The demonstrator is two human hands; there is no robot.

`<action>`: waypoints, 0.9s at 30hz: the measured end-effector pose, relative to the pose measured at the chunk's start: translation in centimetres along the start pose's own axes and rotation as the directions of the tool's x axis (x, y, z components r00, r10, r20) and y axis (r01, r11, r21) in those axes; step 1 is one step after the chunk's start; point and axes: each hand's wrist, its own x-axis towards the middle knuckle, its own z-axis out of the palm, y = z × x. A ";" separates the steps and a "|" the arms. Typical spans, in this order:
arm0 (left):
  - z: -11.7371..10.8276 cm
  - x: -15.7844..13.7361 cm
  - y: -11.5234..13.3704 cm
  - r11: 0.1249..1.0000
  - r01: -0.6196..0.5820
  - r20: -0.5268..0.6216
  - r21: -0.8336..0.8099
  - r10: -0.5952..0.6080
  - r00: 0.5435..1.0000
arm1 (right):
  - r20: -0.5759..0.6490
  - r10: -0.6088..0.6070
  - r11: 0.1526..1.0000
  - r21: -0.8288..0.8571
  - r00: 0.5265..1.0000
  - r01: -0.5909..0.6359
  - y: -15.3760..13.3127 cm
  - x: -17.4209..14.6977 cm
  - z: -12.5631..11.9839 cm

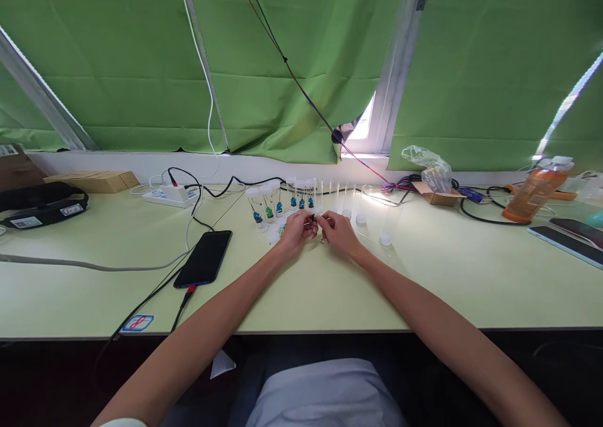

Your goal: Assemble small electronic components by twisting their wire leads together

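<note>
My left hand (299,228) is closed, its fingers pinching a small dark piece (313,218) above the table. The thumb and fingertips of my right hand (340,232) are pinched together at the same piece. It is too small to name. Behind my hands stand several clear tubes with white ends, holding blue parts (279,208) and a green part (269,212) on thin stalks. To the right of my right hand are more clear tubes, one with a white cap (385,239). Partly hidden by my left hand, some small whitish pieces (273,235) lie on the table.
A black phone (203,259) with a plugged-in cable lies left of my arms. A white power strip (172,194) and loose cables run along the back. On the right are an orange bottle (537,190), a small cardboard box (438,196) with a plastic bag, and more phones (568,245).
</note>
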 end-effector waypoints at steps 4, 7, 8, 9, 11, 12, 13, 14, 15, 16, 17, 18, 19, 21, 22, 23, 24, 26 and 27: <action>0.2 -0.2 0.1 1.000 0.014 0.003 0.010 -0.014 1.000 | 0.013 0.003 1.000 -0.013 1.000 -0.003 -0.1 0.0 -0.1; 0.3 -0.2 0.1 1.000 0.025 -0.009 0.006 -0.025 1.000 | 0.010 0.010 1.000 -0.013 1.000 -0.010 -0.1 0.0 0.0; 0.3 -0.2 0.1 1.000 0.024 -0.011 0.003 -0.024 1.000 | 0.006 0.012 1.000 -0.010 1.000 -0.012 -0.1 -0.1 0.0; 0.3 -0.2 0.1 1.000 0.020 -0.011 -0.001 -0.020 1.000 | 0.003 0.015 1.000 -0.006 1.000 -0.015 -0.1 -0.1 0.0; 0.2 -0.1 0.1 1.000 0.009 -0.007 -0.004 -0.009 1.000 | 0.002 0.024 1.000 0.012 1.000 -0.024 0.0 -0.1 0.1; 0.2 0.0 0.0 1.000 0.003 -0.006 -0.005 -0.003 1.000 | 0.003 0.028 0.999 0.021 1.000 -0.028 0.0 -0.1 0.1; 0.1 0.0 0.0 1.000 0.000 -0.004 -0.005 0.000 1.000 | 0.005 0.029 0.999 0.027 1.000 -0.029 0.0 -0.1 0.1; 0.1 0.0 0.0 1.000 -0.002 -0.003 -0.002 0.002 1.000 | 0.006 0.028 0.999 0.031 1.000 -0.028 0.1 -0.2 0.2; 0.1 0.0 0.0 1.000 -0.003 -0.002 0.001 0.003 1.000 | 0.007 0.026 0.999 0.033 1.000 -0.026 0.1 -0.2 0.2; 0.1 0.0 0.0 1.000 -0.005 -0.002 0.005 0.005 1.000 | 0.011 0.022 0.999 0.032 1.000 -0.023 0.1 -0.2 0.1; 0.1 0.0 0.0 1.000 -0.006 0.000 0.009 0.006 1.000 | 0.016 0.020 0.999 0.030 1.000 -0.020 0.1 -0.2 0.1; 0.1 0.0 0.0 1.000 -0.006 0.001 0.012 0.006 1.000 | 0.019 0.017 0.999 0.026 1.000 -0.018 0.1 -0.1 0.1; 0.1 0.0 0.0 1.000 -0.006 0.002 0.015 0.006 1.000 | 0.021 0.015 1.000 0.021 1.000 -0.016 0.1 -0.1 0.1; 0.2 -0.1 0.0 1.000 -0.003 0.007 0.018 0.003 1.000 | 0.019 0.008 1.000 0.005 1.000 -0.008 0.1 -0.1 0.0; 0.2 -0.2 0.0 1.000 -0.001 0.009 0.020 0.001 1.000 | 0.017 0.005 1.000 -0.003 1.000 -0.005 0.1 -0.1 0.0; 0.3 -0.2 0.0 1.000 0.001 0.009 0.022 -0.001 1.000 | 0.016 0.004 1.000 -0.011 1.000 -0.004 0.1 0.0 0.0; 0.3 -0.3 0.1 1.000 0.002 0.009 0.023 -0.003 1.000 | 0.016 0.003 1.000 -0.017 1.000 -0.003 0.1 0.0 0.0; 0.3 -0.3 0.1 1.000 0.005 0.009 0.023 -0.005 1.000 | 0.018 0.004 1.000 -0.025 1.000 -0.004 0.1 0.1 0.0; 0.3 -0.3 0.1 1.000 0.006 0.010 0.021 -0.006 1.000 | 0.018 0.005 1.000 -0.027 1.000 -0.004 0.1 0.1 0.0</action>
